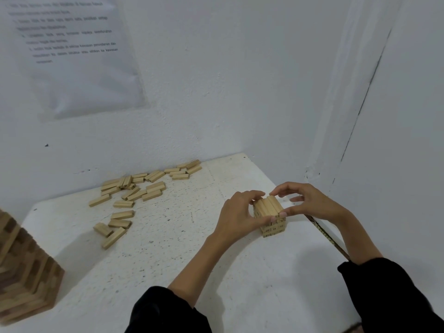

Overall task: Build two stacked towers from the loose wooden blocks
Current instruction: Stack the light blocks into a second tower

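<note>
The left hand [237, 212] and right hand [310, 203] pinch the top layer of the short tower [272, 218] between them. To their left one tall tower [24, 272] stands, and many loose blocks [144, 188] lie unused.

On the white table [168, 260], the left hand [236, 217] and the right hand [310, 200] pinch the top layer of a short block tower [271, 218], with loose blocks [134, 191] scattered near the wall and a taller tower [21, 272] at the left edge.

Plenty of open tabletop [173, 248] between the loose blocks [153, 194] and the short tower [274, 228] (walls [240, 104] box in the back and right side); tall tower [26, 272] crowds the near-left corner.
</note>
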